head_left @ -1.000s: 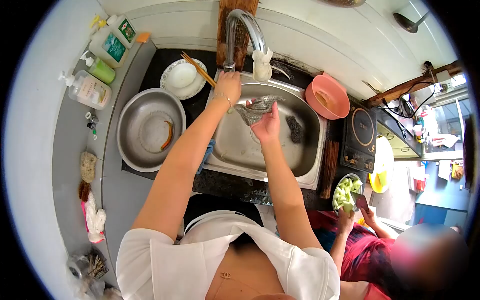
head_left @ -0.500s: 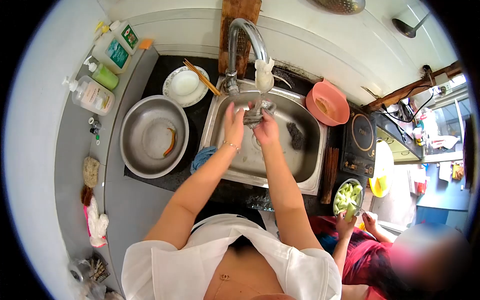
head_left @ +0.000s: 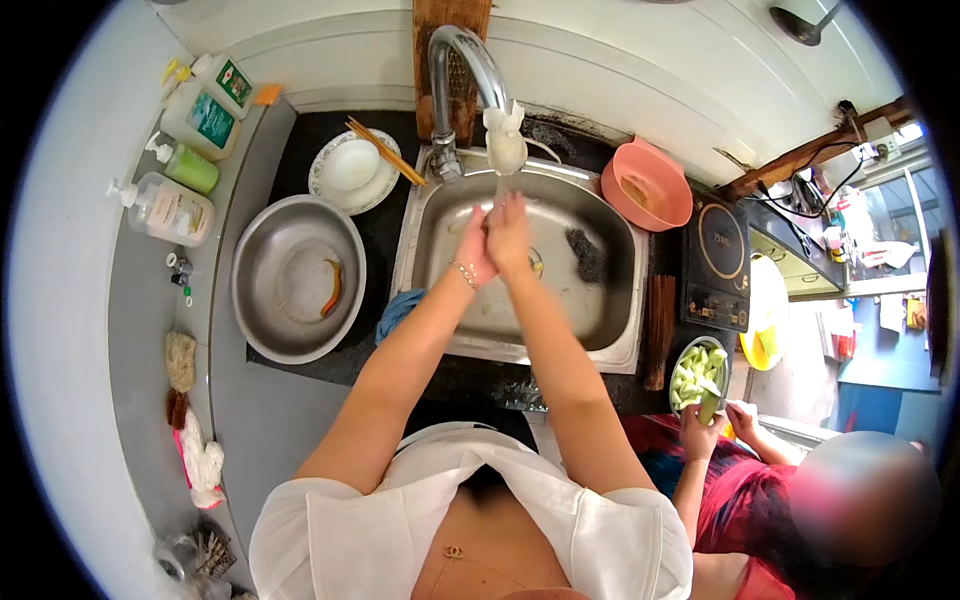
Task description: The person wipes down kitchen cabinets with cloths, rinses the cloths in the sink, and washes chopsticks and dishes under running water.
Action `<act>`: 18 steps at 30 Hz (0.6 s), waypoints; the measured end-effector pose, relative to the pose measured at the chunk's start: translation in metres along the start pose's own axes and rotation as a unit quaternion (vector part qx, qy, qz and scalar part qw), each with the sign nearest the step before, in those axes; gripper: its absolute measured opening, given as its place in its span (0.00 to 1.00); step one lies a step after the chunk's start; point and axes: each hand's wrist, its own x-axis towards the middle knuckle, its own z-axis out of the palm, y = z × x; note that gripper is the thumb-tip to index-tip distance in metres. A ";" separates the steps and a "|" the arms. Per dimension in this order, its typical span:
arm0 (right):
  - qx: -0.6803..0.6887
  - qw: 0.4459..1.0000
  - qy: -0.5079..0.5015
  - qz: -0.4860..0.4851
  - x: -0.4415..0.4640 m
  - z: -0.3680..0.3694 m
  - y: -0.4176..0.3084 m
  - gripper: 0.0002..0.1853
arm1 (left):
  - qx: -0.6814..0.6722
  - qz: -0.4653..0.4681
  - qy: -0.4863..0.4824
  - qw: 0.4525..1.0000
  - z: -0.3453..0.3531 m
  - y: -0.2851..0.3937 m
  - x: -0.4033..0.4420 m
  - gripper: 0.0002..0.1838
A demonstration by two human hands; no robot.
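Observation:
My left hand (head_left: pixel 478 248) and my right hand (head_left: pixel 508 235) press together under the tap (head_left: pixel 468 50), over the sink (head_left: pixel 440 335). Water runs from the cloth-wrapped spout (head_left: pixel 504 140) onto them. My right hand is blurred, and whatever lies between the palms is hidden. The grey mesh seen earlier does not show. A dark scouring pad (head_left: pixel 583 255) lies in the right part of the basin. Beside the sink's left front edge is a blue cloth (head_left: pixel 398 316).
Left are a metal basin (head_left: pixel 255 290) holding a brownish strip, stacked dishes (head_left: pixel 350 165) with chopsticks (head_left: pixel 385 150), and bottles (head_left: pixel 175 210). Right are a pink bowl (head_left: pixel 670 185), a cooktop (head_left: pixel 718 255), a stick bundle (head_left: pixel 658 330), and a person's hands (head_left: pixel 705 430) at a bowl of green pieces (head_left: pixel 698 375).
The mesh, spread in my right hand and then bunched between both hands, is out of sight. My left hand has left the tap's base and joined my right under running water. The view has shifted slightly.

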 end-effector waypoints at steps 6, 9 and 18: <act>0.066 0.992 -0.022 0.103 0.005 -0.009 -0.025 0.24 | 0.107 0.006 0.002 0.994 -0.001 0.000 0.002 0.22; 0.063 0.994 0.017 0.084 0.026 0.000 0.006 0.23 | 0.100 0.007 -0.044 0.994 -0.002 -0.012 -0.005 0.21; 0.089 0.989 0.006 0.120 0.025 0.015 0.000 0.23 | 0.154 0.030 -0.039 0.987 -0.011 -0.001 -0.005 0.22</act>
